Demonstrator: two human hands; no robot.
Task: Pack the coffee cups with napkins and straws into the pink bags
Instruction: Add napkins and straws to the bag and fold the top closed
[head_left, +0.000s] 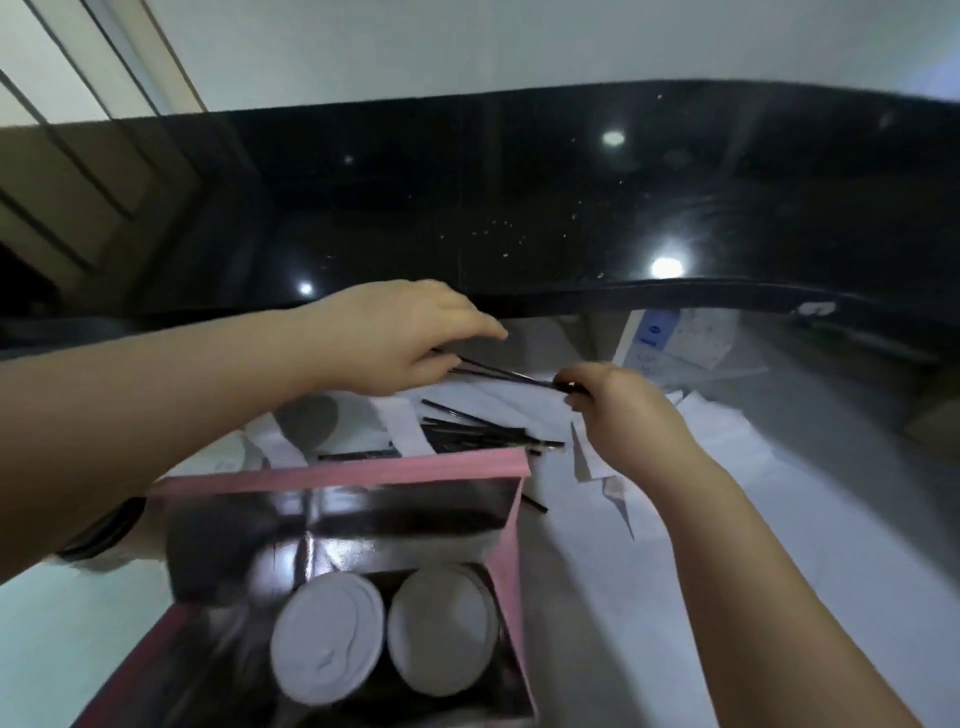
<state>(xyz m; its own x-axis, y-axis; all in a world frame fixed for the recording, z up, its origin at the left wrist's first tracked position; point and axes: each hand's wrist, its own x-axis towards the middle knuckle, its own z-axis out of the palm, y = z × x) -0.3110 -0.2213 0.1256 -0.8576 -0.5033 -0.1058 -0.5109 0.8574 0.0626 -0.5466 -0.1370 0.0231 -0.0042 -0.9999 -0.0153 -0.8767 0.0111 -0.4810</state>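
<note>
An open pink bag (358, 473) with a shiny foil lining stands near me, and two coffee cups with white lids (327, 639) (441, 629) sit side by side inside it. Beyond the bag a loose pile of thin black straws (478, 431) lies on white napkins (498, 400). My left hand (395, 338) and my right hand (618, 405) hold a couple of black straws (504, 372) between them, one hand pinching each end, above the pile.
A glossy black raised counter (519, 197) runs across the back, its front edge just behind my hands. White paper and printed sheets (675, 338) lie at the right under the ledge. More white napkins (727, 447) spread to the right of the bag.
</note>
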